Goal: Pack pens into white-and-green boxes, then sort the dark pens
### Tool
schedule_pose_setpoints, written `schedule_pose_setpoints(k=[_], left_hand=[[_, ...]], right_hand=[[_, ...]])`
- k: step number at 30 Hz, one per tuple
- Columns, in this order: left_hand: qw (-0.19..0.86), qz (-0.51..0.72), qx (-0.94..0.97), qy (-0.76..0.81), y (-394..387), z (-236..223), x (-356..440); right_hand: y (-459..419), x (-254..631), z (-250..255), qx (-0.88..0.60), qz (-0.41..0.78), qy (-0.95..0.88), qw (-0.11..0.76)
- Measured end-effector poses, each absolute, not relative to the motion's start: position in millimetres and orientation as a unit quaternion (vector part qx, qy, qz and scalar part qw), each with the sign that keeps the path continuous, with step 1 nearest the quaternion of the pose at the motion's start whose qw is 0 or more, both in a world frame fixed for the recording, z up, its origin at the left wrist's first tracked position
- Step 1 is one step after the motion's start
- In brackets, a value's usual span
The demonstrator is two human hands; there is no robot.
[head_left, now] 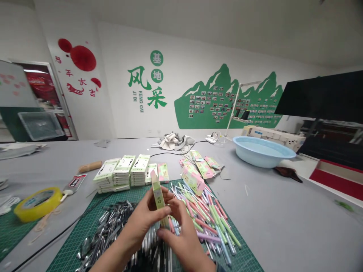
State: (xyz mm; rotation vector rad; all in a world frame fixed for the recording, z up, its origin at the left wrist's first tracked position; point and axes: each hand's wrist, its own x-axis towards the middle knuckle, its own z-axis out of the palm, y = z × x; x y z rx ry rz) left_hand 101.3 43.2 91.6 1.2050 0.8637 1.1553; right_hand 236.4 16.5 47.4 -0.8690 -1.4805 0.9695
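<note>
A white wall [119, 56] is standing behind a grey table [283, 219], on which a green gridded cutting mat [247, 261] is lying. Beyond the mat's far edge, neat stacks of slim printed cartons [121, 172] are sitting, seemingly the finished part. At the mat's far right corner, loose pink-and-green cartons [193, 179] are lying in disorder, and on the mat itself black-and-silver pen-like sticks [112, 226] and pastel tubes [210, 226] are spreading in heaps, so much appears to be remaining.

Above the mat's middle, one slim green-and-pink carton [157, 190] is tilting slightly, its narrow side facing the viewer. The left hand [143, 214] is pinching it, thumb pressing the near side. The right hand [185, 228] is curling half-open around its lower end; whether it is gripping firmly, I cannot tell.
</note>
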Motion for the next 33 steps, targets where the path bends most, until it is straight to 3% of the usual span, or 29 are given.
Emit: schedule_pose_setpoints(k=[3, 8, 14, 23, 33], left_hand=[[0.642, 0.404, 0.566, 0.322, 47, 88, 98], [0.712, 0.355, 0.541, 0.271, 50, 81, 96], [0.682, 0.455, 0.507, 0.266, 54, 80, 87], [0.688, 0.397, 0.542, 0.275, 51, 74, 96], [0.622, 0.450, 0.566, 0.300, 47, 89, 94]], right_hand=[[16, 238, 51, -0.310, 0.511, -0.576, 0.557], [15, 239, 48, -0.336, 0.483, -0.585, 0.558], [15, 243, 45, -0.379, 0.453, -0.587, 0.553], [9, 245, 43, -0.384, 0.426, -0.562, 0.595], [7, 252, 52, -0.392, 0.321, -0.625, 0.593]])
